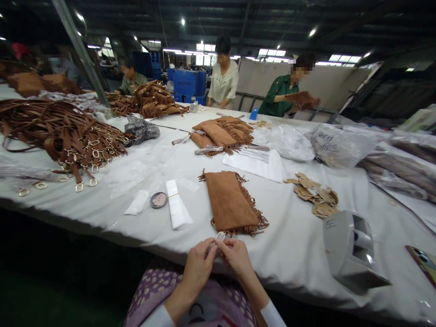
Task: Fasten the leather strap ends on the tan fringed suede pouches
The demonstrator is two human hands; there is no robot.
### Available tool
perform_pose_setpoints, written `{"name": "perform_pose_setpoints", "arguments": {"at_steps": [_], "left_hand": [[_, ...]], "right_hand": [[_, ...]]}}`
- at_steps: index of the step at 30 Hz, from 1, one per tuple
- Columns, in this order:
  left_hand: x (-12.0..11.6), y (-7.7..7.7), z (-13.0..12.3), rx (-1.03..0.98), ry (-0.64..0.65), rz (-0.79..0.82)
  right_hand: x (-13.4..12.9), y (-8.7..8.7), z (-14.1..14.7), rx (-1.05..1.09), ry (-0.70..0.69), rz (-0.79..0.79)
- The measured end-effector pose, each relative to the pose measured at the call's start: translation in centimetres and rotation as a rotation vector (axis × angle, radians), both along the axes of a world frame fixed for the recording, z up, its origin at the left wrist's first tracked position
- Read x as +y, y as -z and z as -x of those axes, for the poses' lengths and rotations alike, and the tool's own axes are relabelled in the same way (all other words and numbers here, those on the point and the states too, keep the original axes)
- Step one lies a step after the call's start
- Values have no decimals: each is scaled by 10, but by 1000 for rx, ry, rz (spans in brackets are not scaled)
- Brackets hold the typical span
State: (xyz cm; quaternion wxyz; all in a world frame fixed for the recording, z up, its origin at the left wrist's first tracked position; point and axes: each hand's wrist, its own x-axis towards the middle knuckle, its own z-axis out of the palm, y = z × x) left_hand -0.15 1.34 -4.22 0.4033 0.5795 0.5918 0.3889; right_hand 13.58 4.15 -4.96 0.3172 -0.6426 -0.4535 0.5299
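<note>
My left hand (200, 261) and my right hand (236, 256) meet at the table's front edge, fingers pinched closed around a small pale metal ring (220, 236). Whatever is attached to this ring is mostly hidden by my fingers. Just beyond them a brown suede fringed bag (230, 200) lies flat, its fringe spread to the right and along the near edge. Left of the bag are a banded stack of white paper strips (177, 204) and a round dish (158, 200) with pinkish contents.
Brown straps (61, 131) with gold buckles are heaped at left. More fringed bags (221, 131) lie mid-table. Cardboard tags (315, 193), a grey tape dispenser (350, 250) and a phone (422, 261) are at right. Two people (223, 77) stand across the table, one holding a brown piece.
</note>
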Motion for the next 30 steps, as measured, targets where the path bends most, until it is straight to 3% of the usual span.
{"name": "perform_pose_setpoints", "arguments": {"at_steps": [3, 7, 10, 12, 18, 21, 25, 30], "left_hand": [[7, 2, -1, -95, 24, 143], [15, 9, -2, -410, 39, 436], [17, 8, -2, -606, 40, 529], [16, 4, -3, -669, 31, 555], [12, -2, -10, -585, 15, 478], [12, 3, -10, -414, -49, 357], [9, 3, -10, -188, -26, 145], [-2, -8, -21, -187, 14, 136]], "right_hand": [[-1, -4, -3, 17, -21, -11], [-5, -13, -11, 109, -133, -36], [-8, -18, -13, 184, -236, -70], [-10, -18, -11, 156, -215, -85], [-12, -9, -2, -81, 54, -103], [-13, -6, -3, 104, 139, -28], [-15, -6, -3, 371, 123, 53], [-10, -17, 8, 543, 227, 90]]}}
